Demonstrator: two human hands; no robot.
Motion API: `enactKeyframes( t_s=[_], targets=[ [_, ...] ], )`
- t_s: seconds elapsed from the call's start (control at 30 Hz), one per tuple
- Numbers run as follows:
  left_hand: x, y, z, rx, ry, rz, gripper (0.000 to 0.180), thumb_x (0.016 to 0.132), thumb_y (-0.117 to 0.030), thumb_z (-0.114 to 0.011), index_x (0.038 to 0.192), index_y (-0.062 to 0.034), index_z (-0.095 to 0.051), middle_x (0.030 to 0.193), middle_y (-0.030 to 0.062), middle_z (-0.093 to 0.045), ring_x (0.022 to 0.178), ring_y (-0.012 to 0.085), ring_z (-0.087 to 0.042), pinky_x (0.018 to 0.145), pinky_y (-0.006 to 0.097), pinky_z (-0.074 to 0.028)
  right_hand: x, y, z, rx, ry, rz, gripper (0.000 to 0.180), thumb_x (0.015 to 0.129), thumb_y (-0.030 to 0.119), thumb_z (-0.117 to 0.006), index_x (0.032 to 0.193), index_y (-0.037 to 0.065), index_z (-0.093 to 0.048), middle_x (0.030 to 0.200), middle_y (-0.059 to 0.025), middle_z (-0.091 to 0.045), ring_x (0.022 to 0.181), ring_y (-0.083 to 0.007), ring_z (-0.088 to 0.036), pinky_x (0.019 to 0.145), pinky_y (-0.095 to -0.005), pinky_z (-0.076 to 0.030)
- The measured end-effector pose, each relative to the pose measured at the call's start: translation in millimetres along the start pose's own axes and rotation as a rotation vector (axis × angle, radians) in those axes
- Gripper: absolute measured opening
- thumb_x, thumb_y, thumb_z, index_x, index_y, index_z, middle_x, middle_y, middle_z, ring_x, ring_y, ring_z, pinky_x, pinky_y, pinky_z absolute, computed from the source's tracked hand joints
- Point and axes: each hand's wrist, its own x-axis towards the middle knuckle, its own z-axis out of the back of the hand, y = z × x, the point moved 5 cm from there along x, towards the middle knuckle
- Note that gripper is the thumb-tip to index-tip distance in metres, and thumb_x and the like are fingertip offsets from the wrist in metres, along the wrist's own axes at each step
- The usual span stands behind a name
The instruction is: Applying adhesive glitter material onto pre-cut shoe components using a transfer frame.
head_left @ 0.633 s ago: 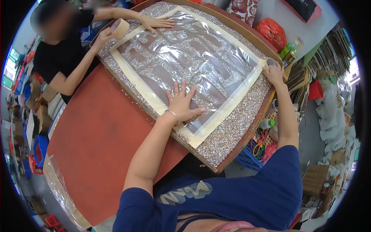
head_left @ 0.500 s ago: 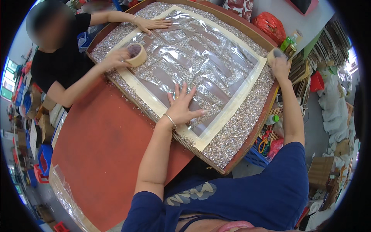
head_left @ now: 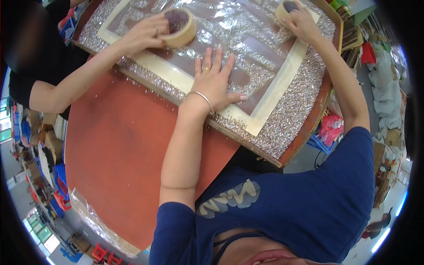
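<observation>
My left hand point(head_left: 213, 84) lies flat on a clear plastic sheet point(head_left: 247, 48), fingers spread, beside its near taped edge. The sheet has cut-out-like patterned shapes and a border of cream masking tape point(head_left: 282, 86). It rests over a bed of small glittering stones point(head_left: 293, 119) in a shallow wooden tray point(head_left: 327, 95). In my right hand point(head_left: 304, 25) is a roll of masking tape point(head_left: 282, 13), held above the sheet near its far right corner. At the left, a co-worker's hand point(head_left: 143, 35) holds another roll of masking tape point(head_left: 187, 33) over the sheet.
The tray sits on a reddish-brown tabletop point(head_left: 119, 163), with stray stones scattered near the tray's edge. Below the tray's right side stands a blue basket point(head_left: 319, 143) with a pink plastic bag point(head_left: 331, 128). A red container point(head_left: 368, 54) and white sacks point(head_left: 383, 92) lie farther right.
The view has shifted, bringing the tray higher in the picture. My right hand has moved the tape roll left, in over the sheet's corner. The co-worker's roll has moved farther over the sheet.
</observation>
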Motion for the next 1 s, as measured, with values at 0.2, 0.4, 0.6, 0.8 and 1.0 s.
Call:
enactKeyframes(
  t_s=[0.2,0.4,0.6,0.8,1.0],
  targets=[
    [-17,-9,4,0.128,0.034,0.14,0.117,0.059,-0.063,-0.07,0.146,-0.0126,-0.011,0.151,0.0198,-0.004,0.138,0.0395,0.003,0.109,0.055,-0.002,-8,92,40,0.351,-0.257,0.248,0.026,0.08,0.028,-0.059,0.078,0.002,-0.064,0.075,-0.0123,-0.063,0.091,-0.032,-0.059,0.079,-0.0429,-0.048],
    [-13,-17,-1,0.117,0.1,0.157,0.116,0.06,-0.062,-0.071,0.146,-0.0117,-0.012,0.151,0.0184,-0.005,0.139,0.0377,0.005,0.109,0.055,0.001,13,6,-16,0.21,0.045,-0.175,0.042,0.086,0.041,-0.052,0.069,0.006,-0.065,0.076,-0.0119,-0.065,0.105,-0.038,-0.053,0.086,-0.048,-0.044],
    [-11,-20,12,0.157,0.122,0.192,0.118,0.059,-0.062,-0.071,0.146,-0.0108,-0.01,0.151,0.0199,-0.002,0.139,0.038,0.007,0.108,0.057,0.002,-15,43,14,0.361,-0.044,0.134,0.032,0.082,0.037,-0.057,0.072,0.009,-0.068,0.074,-0.0109,-0.065,0.114,-0.0371,-0.049,0.09,-0.051,-0.041],
    [-2,-9,-3,0.112,0.101,0.155,0.121,0.057,-0.066,-0.071,0.146,-0.0098,-0.011,0.15,0.0226,0.001,0.138,0.0416,0.007,0.106,0.059,0.003,5,1,-16,0.16,-0.02,-0.176,0.028,0.081,0.032,-0.055,0.073,0.009,-0.069,0.081,-0.013,-0.066,0.111,-0.0372,-0.051,0.089,-0.0479,-0.041],
    [-11,-16,2,0.111,0.112,0.156,0.12,0.058,-0.064,-0.071,0.146,-0.0084,-0.01,0.15,0.0227,0.004,0.138,0.0415,0.007,0.106,0.059,0.004,-11,-10,8,0.105,0.027,-0.186,0.04,0.088,0.036,-0.046,0.072,0.009,-0.07,0.085,-0.0138,-0.067,0.116,-0.0324,-0.046,0.085,-0.0523,-0.039]
  ],
)
